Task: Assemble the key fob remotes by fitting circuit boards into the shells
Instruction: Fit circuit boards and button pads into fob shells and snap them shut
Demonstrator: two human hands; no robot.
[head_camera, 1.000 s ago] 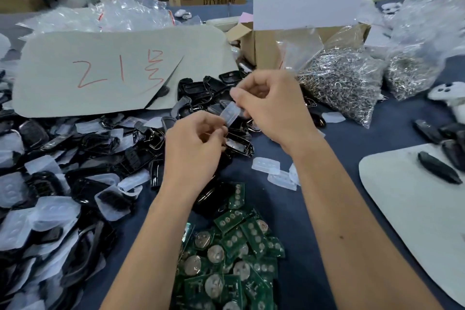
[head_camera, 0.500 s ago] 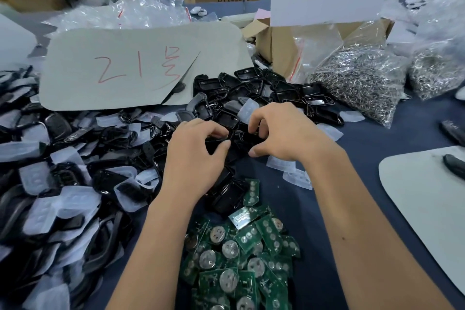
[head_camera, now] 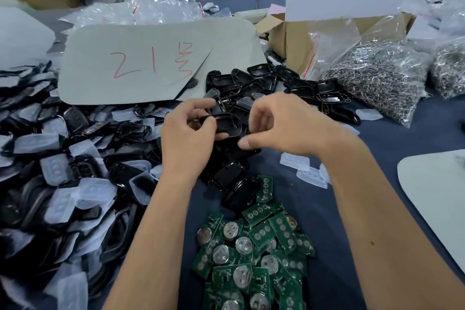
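Gripping a black shell [head_camera: 226, 122] at frame centre, the left hand [head_camera: 187, 133] curls thumb and fingers round its near end; the right hand [head_camera: 281, 126] pinches the other end from three o'clock. Green circuit boards [head_camera: 254, 257] lie heaped at six o'clock on the blue table [head_camera: 412, 138].

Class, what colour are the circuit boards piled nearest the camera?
Green, with silver coin cells; circuit boards, head view.
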